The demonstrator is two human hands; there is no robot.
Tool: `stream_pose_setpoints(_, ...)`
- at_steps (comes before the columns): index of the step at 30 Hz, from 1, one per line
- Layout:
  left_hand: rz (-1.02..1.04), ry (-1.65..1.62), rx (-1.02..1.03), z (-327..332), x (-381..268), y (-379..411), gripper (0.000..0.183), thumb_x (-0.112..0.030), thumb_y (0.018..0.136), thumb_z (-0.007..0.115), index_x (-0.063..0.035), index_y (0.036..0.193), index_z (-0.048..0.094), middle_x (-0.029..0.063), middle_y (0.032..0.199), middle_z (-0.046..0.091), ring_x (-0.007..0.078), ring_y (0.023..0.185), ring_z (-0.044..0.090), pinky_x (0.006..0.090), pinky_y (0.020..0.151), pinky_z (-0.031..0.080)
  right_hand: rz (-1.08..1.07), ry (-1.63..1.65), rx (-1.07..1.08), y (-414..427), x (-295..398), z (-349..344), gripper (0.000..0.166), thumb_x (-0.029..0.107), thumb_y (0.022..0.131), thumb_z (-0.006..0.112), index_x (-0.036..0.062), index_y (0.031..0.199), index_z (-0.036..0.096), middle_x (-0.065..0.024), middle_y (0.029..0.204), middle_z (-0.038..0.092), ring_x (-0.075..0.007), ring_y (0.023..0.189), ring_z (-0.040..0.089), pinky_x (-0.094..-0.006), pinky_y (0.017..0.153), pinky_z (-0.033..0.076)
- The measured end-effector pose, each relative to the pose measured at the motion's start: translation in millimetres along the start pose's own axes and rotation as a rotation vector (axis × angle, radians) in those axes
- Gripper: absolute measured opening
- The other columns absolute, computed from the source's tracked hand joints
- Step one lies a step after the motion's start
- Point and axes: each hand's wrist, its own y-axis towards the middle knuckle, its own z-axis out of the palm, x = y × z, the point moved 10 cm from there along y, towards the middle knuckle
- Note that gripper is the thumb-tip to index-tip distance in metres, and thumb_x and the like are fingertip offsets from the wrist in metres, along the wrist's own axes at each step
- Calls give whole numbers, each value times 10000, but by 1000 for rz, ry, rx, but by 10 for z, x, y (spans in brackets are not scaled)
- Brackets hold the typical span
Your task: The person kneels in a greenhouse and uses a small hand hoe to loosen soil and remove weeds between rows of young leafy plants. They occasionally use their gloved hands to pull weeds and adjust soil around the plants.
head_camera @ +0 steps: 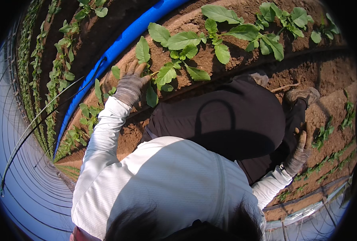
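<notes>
My left hand (133, 82), in a grey knit glove with tan fingers, reaches over the raised soil bed. Its palm faces down, and its fingertips are at the leaves of a young leafy green plant (166, 74). Thumb and fingers are apart, and I see nothing held; what lies under the palm is hidden. Off to the right, my right hand (298, 152) wears a similar glove. It hangs beside my dark trouser leg (294, 120), below the shoe (305, 95), with its fingers extended and no object visible in it.
A blue hose (130, 36) runs along the bed's far side, with a thin black tube joined to it. More leafy plants (222, 36) line the bed. Further crop rows (58, 69) stand at left, smaller seedlings (324, 135) at right. A thin bent rod (40, 116) crosses at left, before the hooped tunnel wall.
</notes>
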Motion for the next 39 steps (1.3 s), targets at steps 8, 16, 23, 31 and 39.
stream_pose_setpoints(8,62,-572,-468,-841,-389,380,548,-77,718,695,-98,1237,519,144,1271,480,369,1205,445,475,1025,362,-35,-20,3,-47,126,26,360,156,980,472,-30,1285,517,-140,1210,589,-195,990,605,-302,919,449)
stream_pose_setpoints(16,296,-360,-344,-944,-801,1137,600,-201,736,702,-196,1298,493,112,1439,354,357,1311,351,481,1074,292,-47,-200,-75,-82,374,-630,335,173,980,484,18,1268,555,-126,1163,611,-188,972,604,-317,901,468)
stream_pose_setpoints(23,391,-323,-144,-973,-677,1136,398,-14,620,716,-171,980,652,58,1431,404,381,1379,247,499,1093,279,73,-68,-203,-17,-81,-918,349,196,988,474,7,1272,545,-141,1102,632,-196,968,613,-320,902,482)
stream_pose_setpoints(31,358,-269,-75,-855,-582,1060,330,-20,649,717,-210,915,672,61,1407,439,388,1364,289,505,1074,294,158,-122,-74,95,-281,-835,354,174,976,480,-27,1262,539,-149,1188,594,-195,970,619,-274,862,475)
stream_pose_setpoints(39,352,-203,-239,-1342,-829,1154,324,-3,720,653,-131,1017,640,114,1286,527,381,1272,413,443,1050,350,78,-287,-30,112,-244,-794,342,165,961,501,-17,1245,557,-143,1229,555,-192,1040,571,-290,902,480)
